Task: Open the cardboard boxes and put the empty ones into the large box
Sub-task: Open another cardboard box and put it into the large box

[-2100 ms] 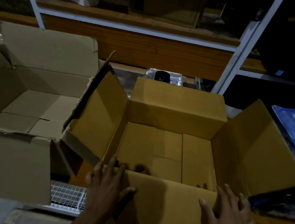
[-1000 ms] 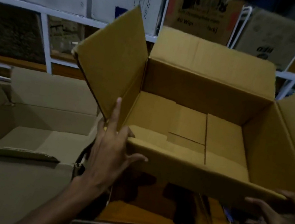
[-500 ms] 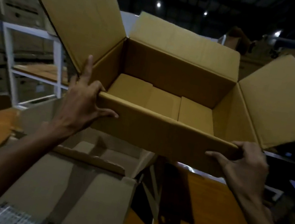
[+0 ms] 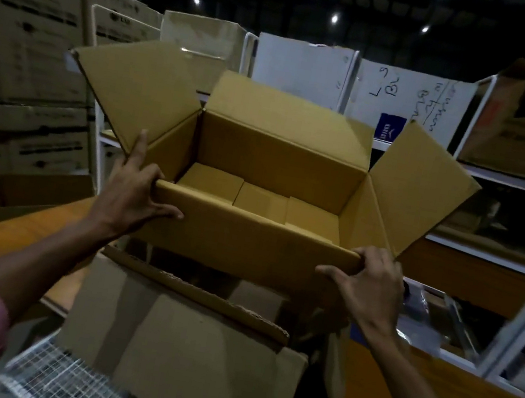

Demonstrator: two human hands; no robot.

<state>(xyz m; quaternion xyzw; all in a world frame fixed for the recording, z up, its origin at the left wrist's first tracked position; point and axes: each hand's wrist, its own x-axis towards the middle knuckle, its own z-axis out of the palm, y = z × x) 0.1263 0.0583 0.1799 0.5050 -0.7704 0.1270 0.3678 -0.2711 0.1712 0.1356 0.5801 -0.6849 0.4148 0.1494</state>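
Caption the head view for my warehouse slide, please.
Both hands, left hand and right hand, hold an open, empty cardboard box above the large box.

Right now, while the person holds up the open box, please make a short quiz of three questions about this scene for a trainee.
1. True or false: the open cardboard box held up in the air has items inside it.
2. Multiple choice: where does the left hand grip the box? A) the far flap B) the near left corner C) the bottom
3. Fill in: below the held box stands the ____ box with a torn top edge.

Key:
1. False; only the bare bottom flaps show inside.
2. B; the right hand grips the near right corner.
3. large
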